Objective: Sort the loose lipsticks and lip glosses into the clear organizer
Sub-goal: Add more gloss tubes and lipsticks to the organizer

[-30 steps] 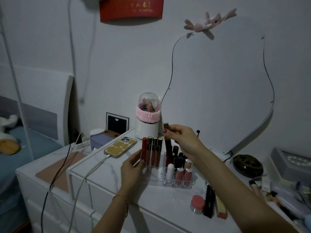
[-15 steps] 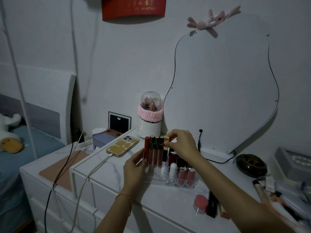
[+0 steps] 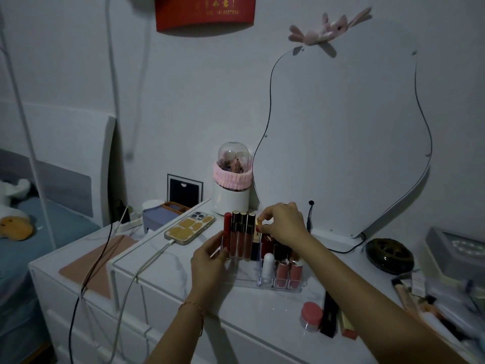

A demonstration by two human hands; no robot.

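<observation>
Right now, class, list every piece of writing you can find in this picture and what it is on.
Red banner on the wall: gold characters and a row of digits, too blurred to read.
Lip glosses, phone, jar: no readable text.

I see a clear glossy plastic organizer on a smooth, marbled white tabletop. The lip gloss tubes look shiny and translucent, and the headband looks like soft fuzzy cloth.

bare forearms, red string bracelet
</observation>
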